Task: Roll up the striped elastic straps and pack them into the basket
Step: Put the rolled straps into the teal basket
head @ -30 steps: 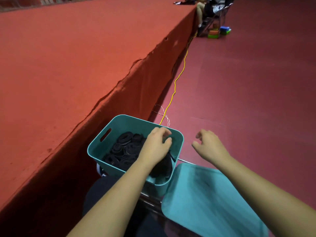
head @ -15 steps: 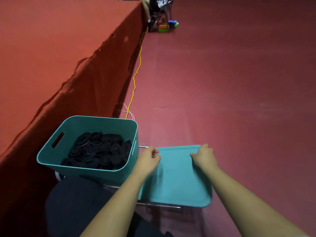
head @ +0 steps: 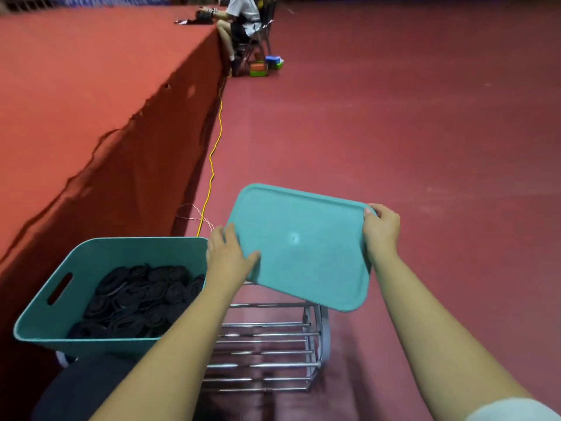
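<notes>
Gripping a teal lid (head: 300, 247) with both hands, held in the air and tilted. The left hand (head: 229, 256) clamps the lid's left edge, thumb on top and fingers behind it. The right hand (head: 381, 229) pinches the far right corner, thumb on top and fingers curled round the rim. The lid hangs above a metal wire rack (head: 264, 344), just right of the basket (head: 136, 253), not touching it.

The basket is teal and open-topped, at lower left, with a slot handle in its left wall. Rolled straps (head: 142, 299) fill its bottom, dark coils packed side by side; stripes too dark to make out. What the basket stands on is hidden.

A long table (head: 76, 86) draped in red cloth runs along the left, the basket close against its side. The floor (head: 394, 117) is dark red. A yellow cable (head: 212, 156) trails along the foot of the table. At the far end a person (head: 243, 16) sits on a chair at the table, with coloured boxes (head: 261, 68) on the floor beside them.
</notes>
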Demonstrator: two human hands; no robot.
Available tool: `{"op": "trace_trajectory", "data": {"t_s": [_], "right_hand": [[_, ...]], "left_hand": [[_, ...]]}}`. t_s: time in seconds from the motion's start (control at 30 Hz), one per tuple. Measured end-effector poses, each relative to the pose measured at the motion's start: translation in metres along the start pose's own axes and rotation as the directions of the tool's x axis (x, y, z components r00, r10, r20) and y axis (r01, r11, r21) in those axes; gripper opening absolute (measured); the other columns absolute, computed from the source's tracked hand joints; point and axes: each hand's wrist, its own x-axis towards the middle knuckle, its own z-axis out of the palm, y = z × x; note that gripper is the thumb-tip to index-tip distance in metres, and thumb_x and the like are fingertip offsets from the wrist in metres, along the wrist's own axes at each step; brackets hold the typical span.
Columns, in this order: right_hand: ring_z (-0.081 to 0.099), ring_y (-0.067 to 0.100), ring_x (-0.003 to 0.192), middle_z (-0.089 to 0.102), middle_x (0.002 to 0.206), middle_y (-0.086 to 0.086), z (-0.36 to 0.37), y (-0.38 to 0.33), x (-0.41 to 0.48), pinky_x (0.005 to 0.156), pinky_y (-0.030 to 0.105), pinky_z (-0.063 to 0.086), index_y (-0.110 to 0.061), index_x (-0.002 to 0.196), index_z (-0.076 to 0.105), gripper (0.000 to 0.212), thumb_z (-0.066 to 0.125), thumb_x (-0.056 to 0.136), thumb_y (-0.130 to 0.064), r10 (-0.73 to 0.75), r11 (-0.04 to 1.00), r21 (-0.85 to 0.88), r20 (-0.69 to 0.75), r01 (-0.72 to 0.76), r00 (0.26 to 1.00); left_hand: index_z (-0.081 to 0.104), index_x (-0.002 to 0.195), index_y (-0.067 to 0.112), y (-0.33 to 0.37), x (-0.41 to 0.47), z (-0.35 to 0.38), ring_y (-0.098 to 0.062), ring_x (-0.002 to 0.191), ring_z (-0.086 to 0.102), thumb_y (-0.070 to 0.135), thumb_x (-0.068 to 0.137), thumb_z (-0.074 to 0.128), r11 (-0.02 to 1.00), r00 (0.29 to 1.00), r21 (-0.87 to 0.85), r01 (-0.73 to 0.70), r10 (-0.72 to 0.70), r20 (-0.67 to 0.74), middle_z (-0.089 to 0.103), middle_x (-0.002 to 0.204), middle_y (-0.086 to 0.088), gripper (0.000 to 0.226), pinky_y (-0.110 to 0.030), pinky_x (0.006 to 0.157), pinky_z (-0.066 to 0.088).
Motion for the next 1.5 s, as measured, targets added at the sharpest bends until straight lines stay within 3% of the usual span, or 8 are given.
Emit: {"op": "trace_trajectory", "data": {"t_s": [0.17, 0.33, 0.4, 0.47, 0.57, 0.7, 0.87, 1.5], "right_hand": [[0.036, 0.021, 0.071, 0.042, 0.079, 0.007, 0.023, -0.007, 0.003, 0.063, 0.033, 0.028, 0.019, 0.089, 0.054, 0.018, 0.047, 0.082, 0.004, 0.193, 0.917, 0.334, 0.114, -0.221, 0.975], [0.040, 0.008, 0.045, 0.045, 0.064, 0.003, 0.071, -0.020, -0.023, 0.050, 0.021, 0.033, -0.008, 0.076, 0.056, 0.014, 0.054, 0.087, 0.000, 0.180, 0.918, 0.308, 0.232, -0.248, 0.956], [0.040, 0.005, 0.040, 0.043, 0.063, 0.004, 0.095, -0.030, -0.043, 0.044, 0.019, 0.033, -0.011, 0.076, 0.050, 0.011, 0.059, 0.075, -0.005, 0.145, 0.940, 0.259, 0.292, -0.224, 0.945], [0.052, 0.013, 0.054, 0.054, 0.072, 0.007, 0.121, -0.040, -0.065, 0.053, 0.025, 0.044, -0.007, 0.088, 0.056, 0.028, 0.058, 0.061, -0.015, 0.112, 0.959, 0.211, 0.333, -0.189, 0.936], [0.062, 0.024, 0.083, 0.065, 0.100, 0.009, 0.156, -0.055, -0.104, 0.076, 0.035, 0.052, -0.008, 0.110, 0.060, 0.045, 0.060, 0.066, -0.019, 0.001, 0.992, 0.113, 0.385, -0.048, 0.923], [0.049, 0.021, 0.091, 0.046, 0.120, 0.007, 0.190, -0.066, -0.156, 0.073, 0.022, 0.035, -0.006, 0.123, 0.050, 0.047, 0.068, 0.081, -0.015, -0.107, 0.993, 0.016, 0.505, 0.115, 0.856], [0.047, 0.035, 0.116, 0.042, 0.125, 0.012, 0.225, -0.057, -0.188, 0.100, 0.043, 0.043, -0.002, 0.126, 0.044, 0.062, 0.074, 0.078, -0.025, -0.140, 0.964, -0.100, 0.592, 0.245, 0.794], [0.051, 0.040, 0.111, 0.041, 0.131, 0.022, 0.257, -0.037, -0.190, 0.086, 0.037, 0.039, 0.006, 0.126, 0.042, 0.040, 0.055, 0.096, -0.017, -0.102, 0.913, -0.240, 0.648, 0.330, 0.755]], "left_hand": [[0.023, 0.153, 0.007, 0.004, 0.028, -0.041, -0.041, 0.134, 0.037, 0.060, 0.074, 0.077, 0.990, 0.986, 0.121, 0.073, -0.054, -0.155, 0.040, 0.144, -0.024, 0.109, -0.051, 0.110, 0.030], [0.037, 0.144, 0.005, -0.038, 0.033, -0.084, -0.041, 0.121, 0.040, 0.064, 0.072, 0.077, 0.979, 0.970, 0.114, 0.172, -0.148, -0.195, 0.044, 0.132, -0.021, 0.101, -0.049, 0.103, 0.036], [0.038, 0.144, 0.005, -0.064, 0.029, -0.103, -0.041, 0.123, 0.039, 0.064, 0.072, 0.076, 0.965, 0.957, 0.125, 0.229, -0.200, -0.210, 0.043, 0.134, -0.021, 0.101, -0.048, 0.105, 0.034], [0.037, 0.145, 0.005, -0.092, 0.021, -0.122, -0.041, 0.126, 0.037, 0.065, 0.073, 0.075, 0.948, 0.938, 0.117, 0.296, -0.265, -0.224, 0.042, 0.136, -0.021, 0.101, -0.049, 0.108, 0.032], [0.040, 0.142, 0.007, -0.132, 0.004, -0.150, -0.040, 0.125, 0.035, 0.062, 0.075, 0.074, 0.927, 0.907, 0.086, 0.366, -0.334, -0.258, 0.042, 0.136, -0.020, 0.093, -0.048, 0.107, 0.032], [0.038, 0.143, 0.010, -0.177, -0.022, -0.173, -0.038, 0.128, 0.032, 0.060, 0.077, 0.073, 0.884, 0.859, 0.044, 0.465, -0.438, -0.265, 0.040, 0.137, -0.017, 0.090, -0.047, 0.109, 0.032], [0.044, 0.133, 0.010, -0.217, -0.040, -0.173, -0.038, 0.125, 0.035, 0.059, 0.075, 0.073, 0.841, 0.818, 0.029, 0.540, -0.517, -0.253, 0.042, 0.134, -0.017, 0.082, -0.048, 0.106, 0.035], [0.046, 0.135, 0.011, -0.261, -0.037, -0.153, -0.037, 0.120, 0.040, 0.070, 0.079, 0.063, 0.787, 0.810, 0.230, 0.573, -0.501, -0.304, 0.045, 0.133, -0.017, 0.083, -0.048, 0.103, 0.033]]}}
